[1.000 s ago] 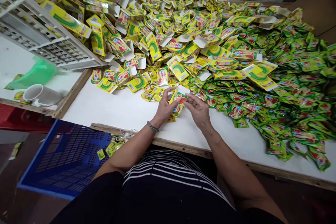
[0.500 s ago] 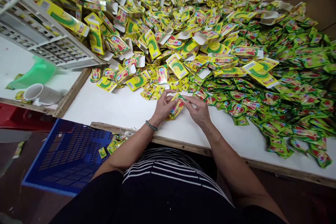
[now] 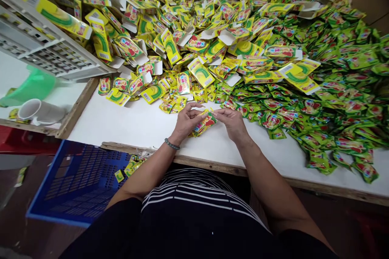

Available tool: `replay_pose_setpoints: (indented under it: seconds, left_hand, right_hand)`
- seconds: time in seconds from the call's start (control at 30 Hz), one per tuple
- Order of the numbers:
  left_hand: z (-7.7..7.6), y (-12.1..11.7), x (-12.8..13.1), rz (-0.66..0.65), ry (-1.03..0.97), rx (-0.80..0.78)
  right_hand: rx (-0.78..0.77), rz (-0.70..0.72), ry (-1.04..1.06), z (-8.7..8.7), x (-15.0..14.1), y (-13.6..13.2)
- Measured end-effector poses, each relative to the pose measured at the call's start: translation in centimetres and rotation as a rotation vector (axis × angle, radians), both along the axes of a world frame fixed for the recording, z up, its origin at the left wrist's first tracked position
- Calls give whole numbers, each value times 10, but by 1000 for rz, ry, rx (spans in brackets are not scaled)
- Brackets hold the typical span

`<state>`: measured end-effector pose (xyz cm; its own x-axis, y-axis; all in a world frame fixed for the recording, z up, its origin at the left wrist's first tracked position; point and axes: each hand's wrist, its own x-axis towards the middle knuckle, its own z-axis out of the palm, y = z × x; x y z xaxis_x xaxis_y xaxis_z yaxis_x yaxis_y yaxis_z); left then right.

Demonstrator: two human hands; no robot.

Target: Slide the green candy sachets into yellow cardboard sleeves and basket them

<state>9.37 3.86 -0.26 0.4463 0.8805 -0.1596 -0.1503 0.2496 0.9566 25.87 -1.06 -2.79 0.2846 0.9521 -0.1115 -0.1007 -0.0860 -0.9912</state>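
My left hand, with a beaded bracelet on its wrist, grips a small yellow and green carton printed with red fruit. The carton is tilted low over the white tabletop. At its upper right end, the thumb and forefinger of my right hand pinch the end flap. Fingers partly hide that end. Just beyond my hands lie small yellow sachets and an upright-facing carton with an open white flap. Many green sachets are heaped to the right.
A large heap of yellow cartons spreads across the back. On the left, a white plastic crate leans beside a white mug and green translucent plastic. Below the wooden table edge stands a blue crate holding some yellow packets.
The camera view has shifted slightly, so the table's contents sit a little higher and further left. My fingers have moved slightly at the carton's end, where a yellow flap tip now shows.
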Motion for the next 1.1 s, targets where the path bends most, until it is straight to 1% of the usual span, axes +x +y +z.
replay_pose_setpoints:
  seconds: [0.1,0.2,0.27,0.3,0.43,0.47,0.57,0.63,0.73,0.8,0.87,0.9,0.93,0.97,1.0,1.07,1.1]
  left_hand:
    - [-1,0,-1,14,-9,-11]
    - [-1,1,0,46,-53,-75]
    - [-1,1,0,63,-86,-123]
    - [0,1,0,76,-99,-138]
    - [1,0,-2,103,-127,-159]
    - [1,0,-3,99,-129,-162]
    - [2,-1,-4,84,-135,-159]
    - [2,-1,-2,67,-139,-138]
    - [0,-3,1,48,-124,-112]
    - [2,-4,-1,55,-84,-102]
    - [14,-3,-12,55,17,-63]
    - [23,-2,-23,44,103,-25]
    - [35,-1,-38,27,218,29]
    - [49,-1,-58,-11,366,88]
    - [64,-2,-81,-58,545,153]
    - [95,-6,-131,-138,991,268]
    - [108,-10,-153,-153,1219,293]
  right_hand:
    - [34,59,-37,0,4,-2]
    - [19,119,-40,-1,6,-5]
    - [21,105,-64,-1,3,-8]
    - [45,90,-101,0,0,-10]
    - [240,36,-374,5,-14,-16]
    - [267,37,-424,6,-16,-17]
    - [246,53,-446,6,-18,-16]
    - [251,38,-452,6,-19,-14]
    - [342,26,-540,6,-23,-12]
    - [375,59,-579,6,-27,-13]
    - [385,109,-577,7,-29,-13]
    - [382,123,-574,6,-27,-13]
    - [372,109,-579,6,-24,-13]
    - [352,61,-602,5,-19,-13]
    - [319,-17,-646,3,-11,-12]
    - [213,-215,-781,-1,8,-8]
    - [144,-287,-863,-4,17,-6]
